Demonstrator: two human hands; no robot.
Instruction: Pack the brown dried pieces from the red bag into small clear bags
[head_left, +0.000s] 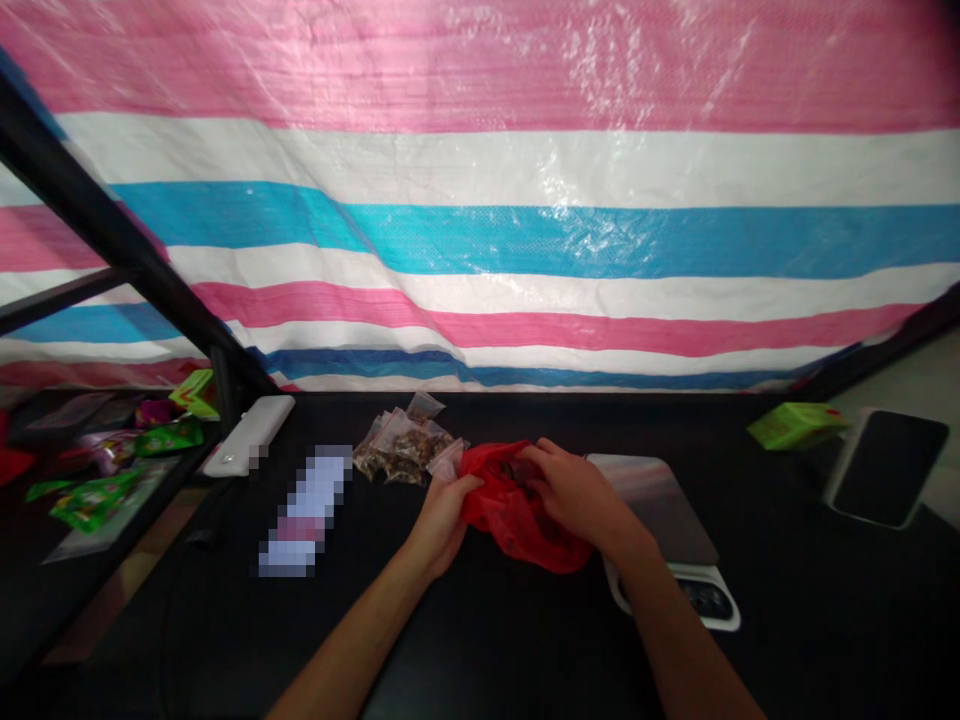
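Observation:
A crumpled red plastic bag [499, 515] lies on the black table between my hands. My left hand [441, 520] is closed on its left edge, thumb on top. A small clear zip bag [448, 461] shows at the fingers of that hand; whether they grip it too, I cannot tell. Curled fingers of my right hand [574, 490] dip into the mouth of the red bag, their tips hidden, and dark contents show faintly there. Just beyond my left hand is a pile of small clear zip bags [405, 445] with brownish pieces inside.
Right of the red bag sits a kitchen scale [667, 510], partly behind my right forearm. Farther right are a green box [796, 426] and an upright phone [891, 468]. A white power bank-like block [251, 435] lies left, near a black frame [142, 250] and green packets [94, 498].

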